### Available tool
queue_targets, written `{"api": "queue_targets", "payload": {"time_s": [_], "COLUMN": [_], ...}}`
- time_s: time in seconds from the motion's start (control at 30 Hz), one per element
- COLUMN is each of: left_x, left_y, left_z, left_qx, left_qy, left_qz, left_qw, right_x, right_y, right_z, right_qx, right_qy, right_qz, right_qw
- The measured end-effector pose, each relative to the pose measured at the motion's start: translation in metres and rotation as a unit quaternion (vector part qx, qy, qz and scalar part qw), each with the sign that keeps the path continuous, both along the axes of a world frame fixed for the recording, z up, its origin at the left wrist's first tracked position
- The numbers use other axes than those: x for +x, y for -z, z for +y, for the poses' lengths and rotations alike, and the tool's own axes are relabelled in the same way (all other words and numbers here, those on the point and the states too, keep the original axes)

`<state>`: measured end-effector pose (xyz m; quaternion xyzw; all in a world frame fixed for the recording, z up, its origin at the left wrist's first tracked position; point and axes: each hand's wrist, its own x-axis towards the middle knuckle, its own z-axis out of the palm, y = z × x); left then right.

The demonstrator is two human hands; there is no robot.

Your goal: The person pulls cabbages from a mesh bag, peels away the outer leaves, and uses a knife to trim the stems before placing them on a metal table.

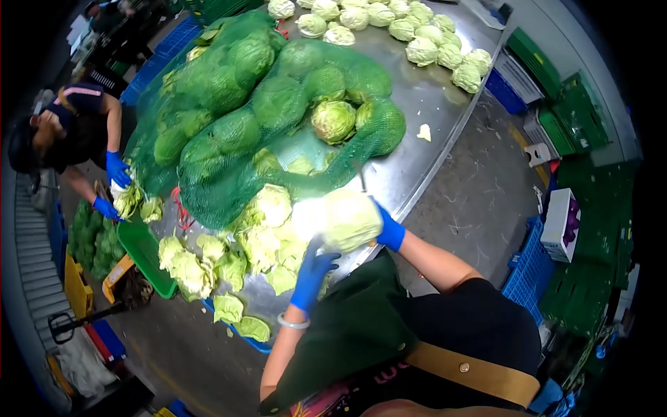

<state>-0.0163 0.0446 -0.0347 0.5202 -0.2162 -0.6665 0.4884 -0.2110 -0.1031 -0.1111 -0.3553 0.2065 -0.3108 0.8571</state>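
A pale green cabbage (351, 221) is in front of me above the near edge of the metal table. My right hand (390, 226), in a blue glove, grips its right side, its fingers partly hidden behind it. A thin dark object (363, 182) sticks up beyond the cabbage; I cannot make out its kind. Just below the cabbage's left side is my left hand (314, 272), also gloved, its fingers apart and slightly blurred, holding nothing. Loose cabbage leaves (267, 243) lie heaped to the left. Behind them, green net sacks (278, 104) bulge with cabbages, one cabbage (334, 121) showing uncovered.
Trimmed cabbages (422, 51) line the far end of the metal table (431, 104). At left, a co-worker's gloved hands (117, 170) hold a cabbage above a green crate (142, 257). Stacked crates and a white box (560, 226) stand on the right.
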Motion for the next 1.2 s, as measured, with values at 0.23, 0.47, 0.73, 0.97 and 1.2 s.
{"api": "queue_targets", "payload": {"time_s": [0.23,0.47,0.73,0.97,1.2], "left_x": [-0.013,0.053,0.146,0.236,0.210], "left_y": [0.081,0.138,0.130,0.144,0.054], "left_z": [-0.048,-0.001,0.108,0.174,0.004], "left_qx": [-0.239,-0.107,0.057,0.080,-0.100], "left_qy": [0.182,0.161,0.080,-0.166,-0.282], "left_qz": [-0.598,-0.775,-0.805,-0.707,-0.642], "left_qw": [0.743,0.602,0.585,0.682,0.706], "right_x": [-0.127,-0.200,-0.100,0.122,0.247], "right_y": [0.048,0.048,-0.036,0.012,0.031], "right_z": [-0.057,-0.176,-0.260,-0.195,-0.213], "right_qx": [0.123,0.169,-0.004,-0.212,-0.494], "right_qy": [0.392,0.528,0.307,-0.005,0.055], "right_qz": [-0.099,0.005,0.080,0.263,0.336], "right_qw": [0.906,0.832,0.948,0.941,0.800]}}
